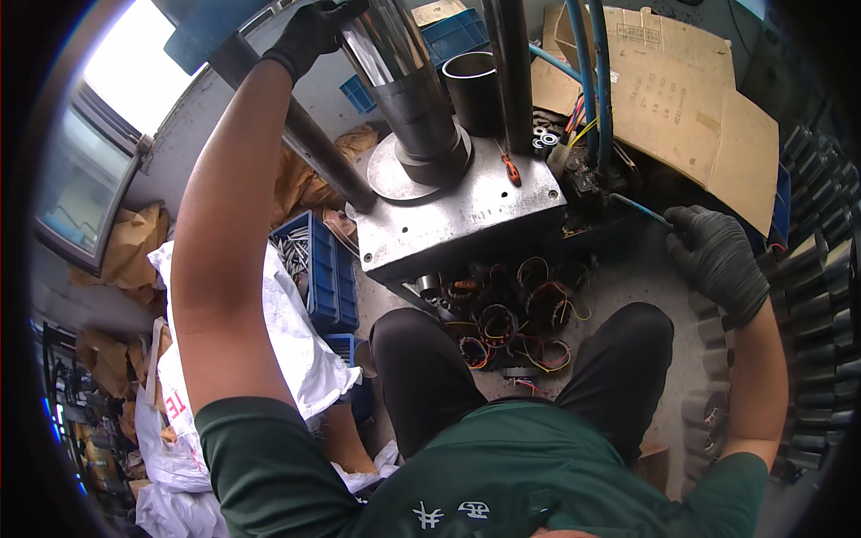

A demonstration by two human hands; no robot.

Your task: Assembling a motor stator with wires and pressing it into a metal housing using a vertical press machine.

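My left hand [314,31], in a black glove, reaches high up and grips the top of a shiny steel cylinder [395,54] that stands upright on a grey press plate [466,215]. A dark metal sleeve [473,90] stands just behind the cylinder. Out to the right, my right hand [713,255], also gloved, is closed around the end of a thin blue hose [641,209]. Several wound stators with coloured wires [511,323] lie on the floor between my knees, below the plate's front edge.
A blue crate of metal parts [314,269] and white sacks [296,350] lie at my left. Flattened cardboard [691,108] lies at the back right. Rows of dark metal housings [816,305] fill the right side. Blue hoses [592,63] run down behind the machine.
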